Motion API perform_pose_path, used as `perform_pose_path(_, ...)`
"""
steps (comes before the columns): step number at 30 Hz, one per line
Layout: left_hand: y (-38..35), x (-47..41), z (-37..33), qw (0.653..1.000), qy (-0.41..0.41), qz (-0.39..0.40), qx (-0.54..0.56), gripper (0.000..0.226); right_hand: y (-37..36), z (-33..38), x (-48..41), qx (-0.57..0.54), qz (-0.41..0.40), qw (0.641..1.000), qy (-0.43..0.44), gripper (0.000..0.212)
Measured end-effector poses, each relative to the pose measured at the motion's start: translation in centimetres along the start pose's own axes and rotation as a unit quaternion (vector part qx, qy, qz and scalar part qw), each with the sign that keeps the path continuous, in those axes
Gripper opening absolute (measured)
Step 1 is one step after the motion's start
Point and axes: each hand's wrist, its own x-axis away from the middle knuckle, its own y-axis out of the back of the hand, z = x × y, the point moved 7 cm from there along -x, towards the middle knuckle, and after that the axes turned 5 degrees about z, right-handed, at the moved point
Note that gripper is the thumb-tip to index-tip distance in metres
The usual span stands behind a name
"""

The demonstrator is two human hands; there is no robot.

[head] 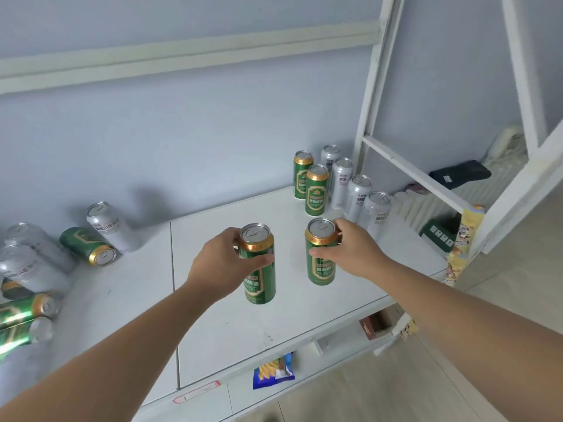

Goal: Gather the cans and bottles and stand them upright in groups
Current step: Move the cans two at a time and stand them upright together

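Presently the person stands at the white laminate table [231, 327] with one tall green aluminium beer can in each hand. Left hand [225, 263] has fingers and thumb wrapped round the upper body of the left green can [259, 269], which looks clear of the surface, though contact cannot be confirmed. Right hand [350, 251] grips the right green can [321, 254] near its gold rim; that can is upright, whether resting or just above the table I cannot tell.

At one o'clock from the hands stand two upright green cans [316, 191] in a row, with four upright silver cans [358, 193] just beside them. At nine o'clock, a loose heap of toppled green and silver cans [88, 239] awaits collection.

Recommendation: lower both cans vertically, bases flat, close to the green row, not the silver one, and release only once each stands steady, avoiding knocks to neighbours.
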Motion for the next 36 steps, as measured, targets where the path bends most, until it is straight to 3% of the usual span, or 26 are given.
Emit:
perform_pose_path(12, -1.9, -7.5, 0.2, 0.998, -0.011, 0.054, 0.004, 0.07, 3.4, 1.6, -9.0, 0.177, 0.068, 0.982, 0.007, 0.044)
perform_pose_path(19, -3.0, -9.6, -0.7, 0.998, -0.006, 0.055, -0.007, 0.067, 6.8, 3.1, -13.4, 0.412, 0.074, 0.908, 0.035, 0.058)
perform_pose_path(27, -5.7, -10.4, -3.1, 0.999, 0.035, 0.034, 0.004, 0.069, 6.9, 2.2, -17.2, 0.491, 0.121, 0.858, 0.087, 0.053)
perform_pose_path(36, -9.6, -9.1, -5.8, 0.997, 0.073, 0.019, 0.002, 0.068, 6.4, -0.9, -19.8, 0.477, 0.136, 0.86, 0.12, 0.065)
